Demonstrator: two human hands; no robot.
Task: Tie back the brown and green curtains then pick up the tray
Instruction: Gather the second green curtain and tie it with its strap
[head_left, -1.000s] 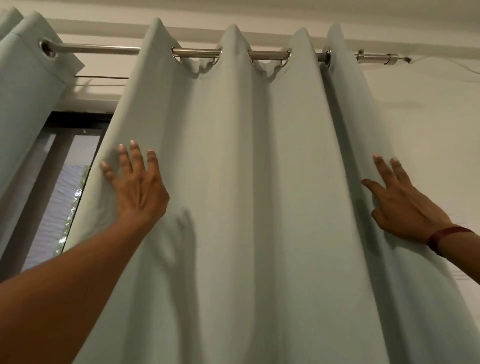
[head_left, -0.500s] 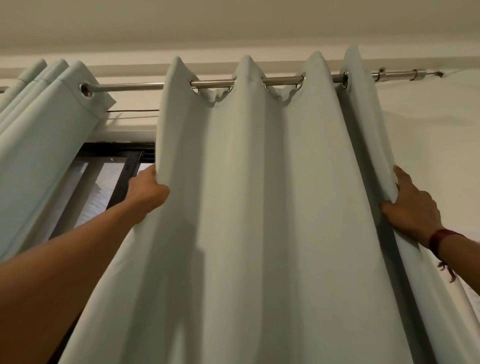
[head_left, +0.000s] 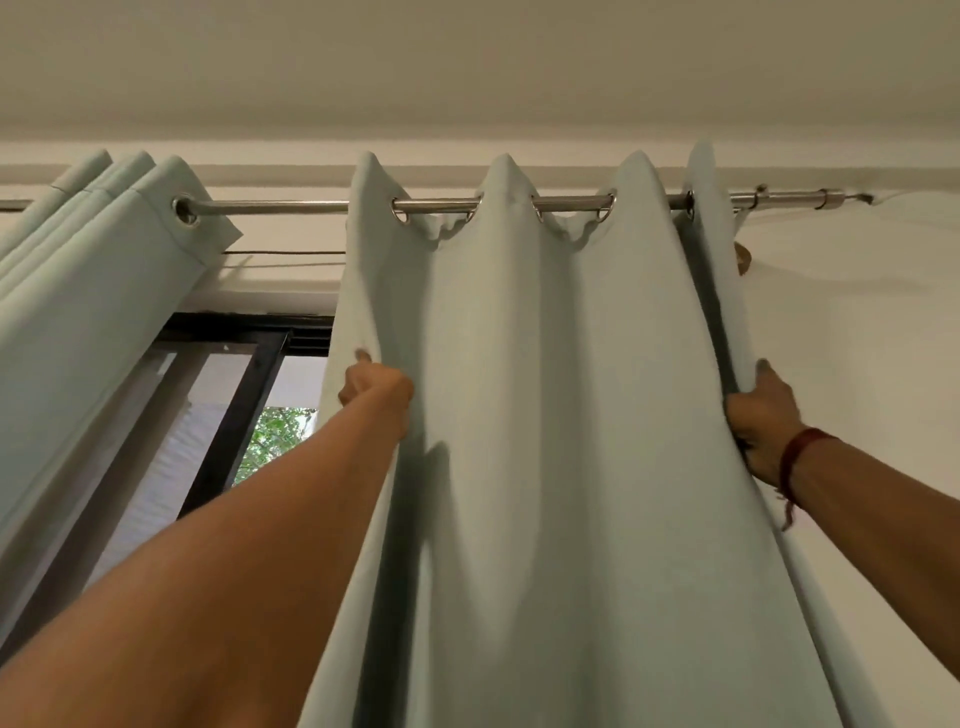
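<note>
The green curtain (head_left: 545, 415) hangs in soft pleats from the rod (head_left: 291, 207), threaded on metal eyelets (head_left: 400, 210) toward the rod's right end. It looks a thick, limp cloth, light enough to slide but likely to sag and slip, so I judge the side edges, bunched in a fist, the best hold. The left hand (head_left: 376, 387) grips its left edge, fingers curled into the fabric. The right hand (head_left: 761, 415) clutches the right edge beside the wall (head_left: 857, 338). The cloth spans between both hands. Another panel (head_left: 88, 312) hangs bunched at the rod's left end, with the window (head_left: 249, 405) showing between.
</note>
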